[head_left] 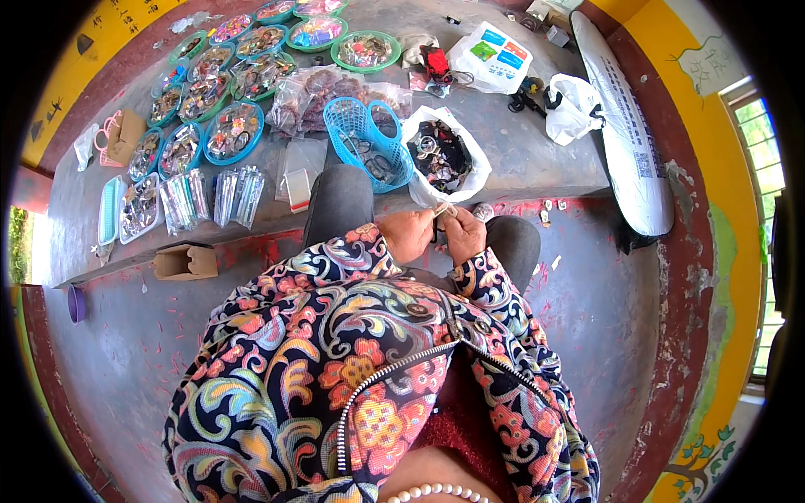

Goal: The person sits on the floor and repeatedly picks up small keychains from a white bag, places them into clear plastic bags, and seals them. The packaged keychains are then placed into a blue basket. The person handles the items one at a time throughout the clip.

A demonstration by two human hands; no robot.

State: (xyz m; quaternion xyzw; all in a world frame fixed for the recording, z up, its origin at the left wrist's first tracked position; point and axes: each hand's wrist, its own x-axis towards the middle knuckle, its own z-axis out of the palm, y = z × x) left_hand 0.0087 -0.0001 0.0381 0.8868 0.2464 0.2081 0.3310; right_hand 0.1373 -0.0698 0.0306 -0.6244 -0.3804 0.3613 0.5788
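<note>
Close together in front of my lap, my left hand [407,235] and my right hand [464,237] are both closed, fingertips meeting. Between them shows a small pale, loop-like piece [445,210] with something dark below it; its kind is too small to make out. Just beyond my hands stands a white plastic bag [479,164], rolled open and filled with dark, mixed small items. Left of the bag, a blue plastic basket [342,116] with round openings holds a few ring-shaped pieces.
Green and blue trays [388,64] of small accessories crowd the raised ledge. Clear bags [298,96] of brownish pieces lie beside them, with slim packets [238,194] nearer. A cardboard box [186,261] sits on the floor; white bags [573,117] and a long silver-wrapped board [625,134] are right.
</note>
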